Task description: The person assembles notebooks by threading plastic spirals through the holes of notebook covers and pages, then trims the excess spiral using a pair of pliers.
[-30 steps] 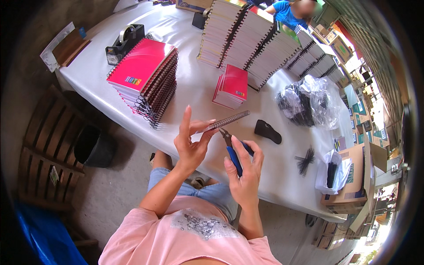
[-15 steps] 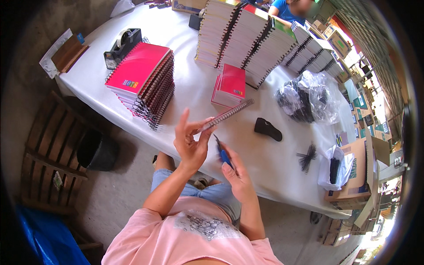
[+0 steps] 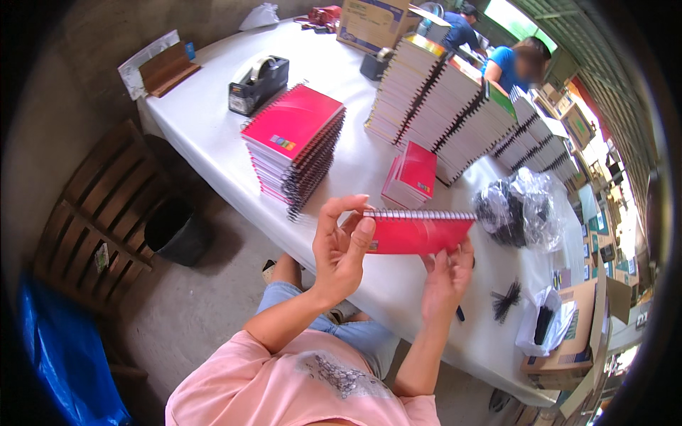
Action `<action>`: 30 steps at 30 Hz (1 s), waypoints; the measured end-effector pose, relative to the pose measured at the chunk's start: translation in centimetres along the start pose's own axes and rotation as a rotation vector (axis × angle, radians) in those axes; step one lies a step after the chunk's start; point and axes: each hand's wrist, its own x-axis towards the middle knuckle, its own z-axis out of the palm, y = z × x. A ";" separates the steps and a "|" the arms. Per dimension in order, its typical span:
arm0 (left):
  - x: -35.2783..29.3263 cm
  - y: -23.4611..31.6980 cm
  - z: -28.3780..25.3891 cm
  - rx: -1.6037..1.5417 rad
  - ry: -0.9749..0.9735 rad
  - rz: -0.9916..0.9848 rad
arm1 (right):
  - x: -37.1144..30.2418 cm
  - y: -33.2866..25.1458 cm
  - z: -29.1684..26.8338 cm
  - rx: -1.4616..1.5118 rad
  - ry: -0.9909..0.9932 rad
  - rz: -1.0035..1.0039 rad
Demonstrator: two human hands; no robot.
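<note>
A red spiral-bound notebook [image 3: 418, 236] is held up over the table's near side, its wire coil along the upper edge. My left hand [image 3: 341, 248] grips its left end, thumb in front. At the lower right, the fingers of my right hand [image 3: 446, 280] close on the same notebook. Beside my right wrist, a dark blue tool [image 3: 460, 314] lies on the table, mostly hidden. Left of my hands stands a stack of red spiral notebooks [image 3: 293, 126]. A smaller pile of red books without visible coils [image 3: 413, 174] sits just beyond the held one.
Tall stacks of bound books [image 3: 419, 106] line the far side. A tape dispenser [image 3: 257, 85] stands behind the notebook stack. Rightward are a clear plastic bag with black coils [image 3: 522, 209], loose black coils [image 3: 506, 302] and a cardboard box [image 3: 568, 337]. Another person [image 3: 508, 67] is across the table.
The notebook has turned from its thin coil edge to its red cover. My right hand has let go of the blue-handled tool and taken hold of the notebook. The view has shifted left.
</note>
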 end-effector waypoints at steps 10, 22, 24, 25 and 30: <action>8.4 6.7 -7.7 0.665 0.250 0.429 | 14.0 -5.6 11.8 0.763 -0.168 0.036; 10.3 3.2 -9.9 0.598 0.124 0.139 | 13.8 -6.1 23.2 -0.810 -1.060 -0.808; 10.5 3.0 -10.0 0.597 0.107 0.120 | 14.3 -5.4 21.9 -0.726 -0.895 -0.748; 10.4 2.7 -10.0 0.585 0.101 0.104 | 14.9 -5.2 20.7 -0.655 -0.738 -0.678; 10.5 2.0 -11.0 0.597 0.121 0.184 | 18.3 -1.2 14.0 -0.604 -0.313 -0.509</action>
